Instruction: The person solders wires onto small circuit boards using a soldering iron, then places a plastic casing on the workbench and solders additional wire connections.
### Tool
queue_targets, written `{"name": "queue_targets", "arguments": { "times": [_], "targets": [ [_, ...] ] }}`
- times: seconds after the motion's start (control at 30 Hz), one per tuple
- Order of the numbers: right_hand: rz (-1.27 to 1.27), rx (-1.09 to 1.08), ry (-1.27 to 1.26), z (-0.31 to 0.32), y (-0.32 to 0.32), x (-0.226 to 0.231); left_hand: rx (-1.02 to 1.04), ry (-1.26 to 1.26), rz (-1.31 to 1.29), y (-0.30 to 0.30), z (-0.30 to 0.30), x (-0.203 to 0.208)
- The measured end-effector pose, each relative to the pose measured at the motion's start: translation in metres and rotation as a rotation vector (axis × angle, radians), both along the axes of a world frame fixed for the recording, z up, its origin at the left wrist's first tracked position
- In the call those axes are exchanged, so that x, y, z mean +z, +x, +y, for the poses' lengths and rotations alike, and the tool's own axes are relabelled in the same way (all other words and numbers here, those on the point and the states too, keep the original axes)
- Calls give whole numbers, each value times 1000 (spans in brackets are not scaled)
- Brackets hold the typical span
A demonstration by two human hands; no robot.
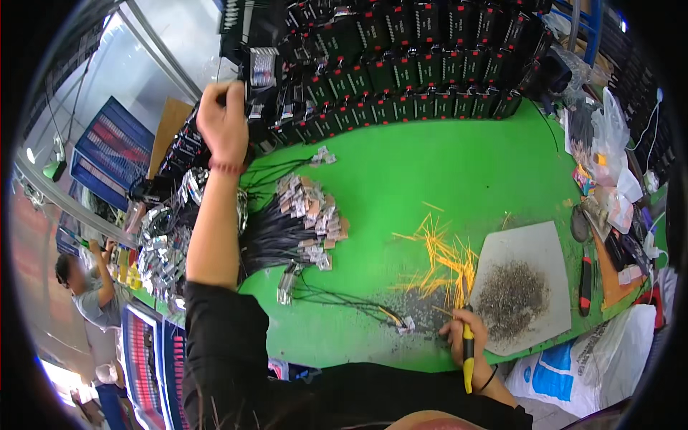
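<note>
My left hand (223,125) is stretched far forward at the left, fingers curled in beside a row of black boxes (362,86). What it grips, if anything, is hidden. Near the front edge, my right hand (469,335) is closed round a slim yellow-and-black handled tool (469,351), its narrow end pointing away from me. A thin yellow stick pokes out by those fingers. Just beyond lies a loose heap of thin yellow sticks (441,258). Left of my right hand is a silver-ended part (287,284) with black wires running to a small white connector (405,325).
Bundled black cables with pale tags (308,215) lie right of my left forearm. A grey board (527,287) carries dark crumbs. A red-and-black tool (585,285), plastic bags (609,136) and a white sack (588,362) are at the right. Another person (93,287) works at far left.
</note>
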State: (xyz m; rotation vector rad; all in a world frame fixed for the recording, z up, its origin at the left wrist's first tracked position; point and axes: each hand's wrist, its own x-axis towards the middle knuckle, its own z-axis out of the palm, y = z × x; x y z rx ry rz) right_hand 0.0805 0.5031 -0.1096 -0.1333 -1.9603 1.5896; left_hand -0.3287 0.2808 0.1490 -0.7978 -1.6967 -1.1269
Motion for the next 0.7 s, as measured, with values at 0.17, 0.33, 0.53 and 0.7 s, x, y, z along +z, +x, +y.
{"name": "queue_targets", "arguments": {
  "times": [0.17,0.33,0.53,0.7],
  "targets": [
    [117,-207,-44,21,12,51,-243,-930,456,146,-39,-17],
    [428,-221,544,45,-19,144,-655,-1118,569,209,-42,-65],
    [20,156,1084,47,-55,163,-861,-1244,543,249,-40,-76],
    [-47,108,1063,23,-28,140,-686,-1396,-240,268,-24,-70]
  ]
}}
